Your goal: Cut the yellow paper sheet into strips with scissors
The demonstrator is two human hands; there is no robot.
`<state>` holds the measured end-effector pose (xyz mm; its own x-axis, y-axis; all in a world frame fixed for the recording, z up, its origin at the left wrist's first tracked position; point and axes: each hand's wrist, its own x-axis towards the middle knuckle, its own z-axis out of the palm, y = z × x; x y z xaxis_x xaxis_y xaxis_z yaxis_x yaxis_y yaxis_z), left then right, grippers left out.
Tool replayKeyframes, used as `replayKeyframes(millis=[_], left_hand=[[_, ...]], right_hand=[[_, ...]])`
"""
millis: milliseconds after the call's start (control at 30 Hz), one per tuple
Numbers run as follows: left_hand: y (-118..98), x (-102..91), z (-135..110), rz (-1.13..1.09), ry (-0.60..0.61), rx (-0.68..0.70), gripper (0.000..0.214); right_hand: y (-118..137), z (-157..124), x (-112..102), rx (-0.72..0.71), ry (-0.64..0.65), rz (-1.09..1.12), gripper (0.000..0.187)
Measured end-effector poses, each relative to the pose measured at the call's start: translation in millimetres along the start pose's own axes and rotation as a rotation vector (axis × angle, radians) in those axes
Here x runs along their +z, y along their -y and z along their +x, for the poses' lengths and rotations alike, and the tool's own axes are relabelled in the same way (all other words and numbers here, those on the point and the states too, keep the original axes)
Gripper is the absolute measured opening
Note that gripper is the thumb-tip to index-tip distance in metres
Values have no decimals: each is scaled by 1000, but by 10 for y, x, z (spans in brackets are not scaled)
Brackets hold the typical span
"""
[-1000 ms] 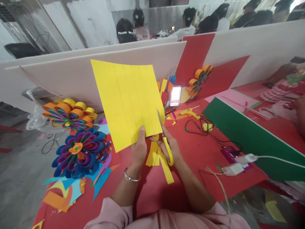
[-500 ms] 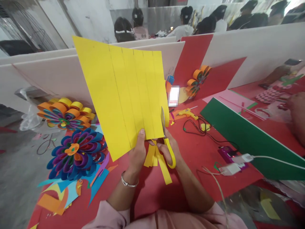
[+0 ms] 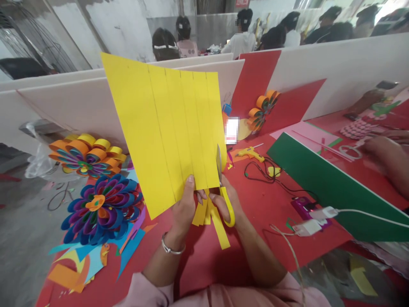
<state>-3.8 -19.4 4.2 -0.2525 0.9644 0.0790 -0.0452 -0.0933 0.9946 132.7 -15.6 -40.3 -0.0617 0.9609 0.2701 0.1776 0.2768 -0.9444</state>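
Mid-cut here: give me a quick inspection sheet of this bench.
Surface: red table, littered with paper.
Job's things: yellow sheet held upright, slit into strips; scissors at its lower edge; cut strips beneath.
Clutter: paper flowers and scraps left; glue gun, green board right.
Grippers: left hand pinches the sheet; right hand grips the scissors.
Cables: black glue-gun cable; white charger lead.
Surroundings: white partition; co-worker's arm right; people beyond.

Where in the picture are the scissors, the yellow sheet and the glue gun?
scissors (image 3: 227, 201), head view, on the yellow handle loop
yellow sheet (image 3: 166, 128), head view, middle of its face
glue gun (image 3: 251, 152), head view, on its yellow body
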Motion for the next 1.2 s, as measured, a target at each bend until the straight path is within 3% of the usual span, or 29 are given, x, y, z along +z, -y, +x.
replayKeyframes(millis=[200,567,867,1200], left_hand=[[29,-4,0,12,41,-2,62],[63,23,5,-43,21,-10,56],[44,6,-4,-4,36,-11,60],[47,26,14,-19,55,37,60]], right_hand=[[-56,-1,18,26,22,163,40],[-58,30,21,19,-27,82,42],[-41,19,41,47,-45,95,22],[-13,18,28,85,-47,112,21]])
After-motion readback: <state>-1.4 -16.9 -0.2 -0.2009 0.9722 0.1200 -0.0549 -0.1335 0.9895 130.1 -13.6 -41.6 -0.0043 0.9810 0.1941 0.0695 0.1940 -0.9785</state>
